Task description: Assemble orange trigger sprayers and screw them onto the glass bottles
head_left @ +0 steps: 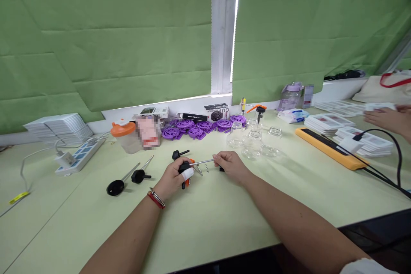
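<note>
pale green table [224,218], empty glass jars [253,141], left grip [175,177] and right grip [229,165] clamped on metal rod [204,162]

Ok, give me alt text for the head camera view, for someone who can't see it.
Two bare hands work at a pale green table: the left hand grips a black and orange part, and the right hand pinches the thin metal rod sticking out of it. Clear glass jars stand behind.
</note>
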`<state>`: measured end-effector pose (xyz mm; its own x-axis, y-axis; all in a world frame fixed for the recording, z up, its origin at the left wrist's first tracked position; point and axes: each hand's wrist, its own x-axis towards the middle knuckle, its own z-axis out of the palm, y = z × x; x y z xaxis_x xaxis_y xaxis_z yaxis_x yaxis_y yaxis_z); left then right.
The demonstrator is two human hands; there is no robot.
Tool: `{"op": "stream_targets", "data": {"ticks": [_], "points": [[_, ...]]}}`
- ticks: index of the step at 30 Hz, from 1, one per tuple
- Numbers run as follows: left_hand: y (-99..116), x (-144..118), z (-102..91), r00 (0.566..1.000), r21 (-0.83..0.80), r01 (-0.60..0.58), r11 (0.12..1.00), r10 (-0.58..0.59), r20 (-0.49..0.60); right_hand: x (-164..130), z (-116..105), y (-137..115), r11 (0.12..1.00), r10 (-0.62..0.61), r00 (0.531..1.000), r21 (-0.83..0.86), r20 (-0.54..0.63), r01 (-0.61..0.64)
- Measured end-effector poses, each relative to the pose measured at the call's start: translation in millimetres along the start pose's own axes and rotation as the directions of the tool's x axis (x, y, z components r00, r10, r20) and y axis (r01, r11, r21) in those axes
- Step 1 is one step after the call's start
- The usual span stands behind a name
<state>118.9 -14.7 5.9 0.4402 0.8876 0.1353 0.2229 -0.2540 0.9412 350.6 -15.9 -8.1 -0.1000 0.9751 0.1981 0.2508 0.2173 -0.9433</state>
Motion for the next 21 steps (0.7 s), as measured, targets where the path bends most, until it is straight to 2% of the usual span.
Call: {"op": "stream_targets", "data": {"ticks": [6,12,17,21], "points": [[0.0,0.0,0.0,1.0,0.001,-0.002,1.0,0.002,-0.006,0.3,2.0,-1.7,0.995,0.001,1.0,-0.096,0.008,0.0],[-0.5,0.1,0.9,1.0,-0.05,0.019,0.999,-0.019,0.002,4.4,4.5,7.8,0.994,-0.059,0.996,-0.092,-0.071,0.053],[0.6,0.2,1.7,1.0,-0.02,0.014,1.0,-0.014,-0.002,3.6,4.3,5.2,0.986,-0.049,0.998,-0.164,-0.049,0.041],[-1.3,0.5,0.9,1.0,-0.033,0.004,0.999,-0.004,0.001,2.2,3.5,2.8,0.989,-0.037,0.999,-0.148,-0.034,0.031]]}}
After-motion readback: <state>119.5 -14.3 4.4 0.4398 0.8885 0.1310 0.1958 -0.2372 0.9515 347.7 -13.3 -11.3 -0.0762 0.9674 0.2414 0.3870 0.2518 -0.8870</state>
